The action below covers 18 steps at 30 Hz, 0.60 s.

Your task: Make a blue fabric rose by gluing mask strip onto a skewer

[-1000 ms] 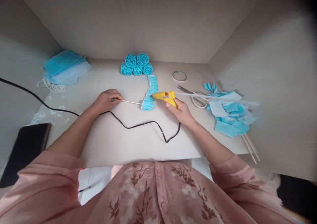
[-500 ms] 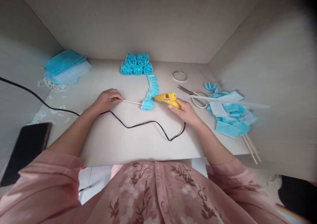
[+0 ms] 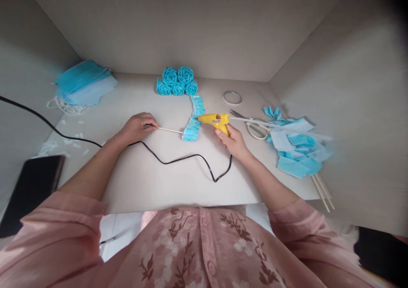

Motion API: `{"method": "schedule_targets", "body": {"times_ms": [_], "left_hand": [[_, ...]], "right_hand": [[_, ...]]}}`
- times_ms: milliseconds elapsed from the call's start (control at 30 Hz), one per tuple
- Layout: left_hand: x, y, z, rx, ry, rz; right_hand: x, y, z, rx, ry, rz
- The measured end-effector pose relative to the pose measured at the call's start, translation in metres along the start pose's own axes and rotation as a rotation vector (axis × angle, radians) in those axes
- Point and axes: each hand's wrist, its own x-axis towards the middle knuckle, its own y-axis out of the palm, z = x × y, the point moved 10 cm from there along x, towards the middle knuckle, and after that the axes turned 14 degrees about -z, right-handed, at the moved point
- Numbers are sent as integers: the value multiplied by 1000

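Observation:
My left hand (image 3: 140, 128) is closed on a thin wooden stick (image 3: 170, 130), whose far end meets the lower end of a pleated blue strip (image 3: 191, 130). The strip lies on the table in a slight curve. In my right hand (image 3: 232, 141) is a yellow glue gun (image 3: 214, 118), its nozzle at the strip's middle. A long clear glue stick (image 3: 248, 120) juts from the back of the gun. Just beyond the strip's upper end, several blue rolled flowers (image 3: 177, 81) are stacked against the back wall.
Scissors (image 3: 256, 131), a ring-shaped roll (image 3: 232, 97) and blue fabric scraps (image 3: 298, 148) lie to the right, with wooden sticks (image 3: 322, 192) by the edge. Face masks (image 3: 84, 84), white clippings (image 3: 49, 148) and a phone (image 3: 32, 190) are on the left. A black cord (image 3: 172, 161) crosses the table.
My right hand has tilted the glue gun and its nozzle has moved slightly up along the strip. My left hand holds the stick in nearly the same place.

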Motion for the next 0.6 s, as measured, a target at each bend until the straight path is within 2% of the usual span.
{"method": "schedule_targets", "body": {"times_ms": [600], "left_hand": [[1, 0, -4, 17, 19, -6]], "right_hand": [[0, 0, 12, -116, -132, -43]]}}
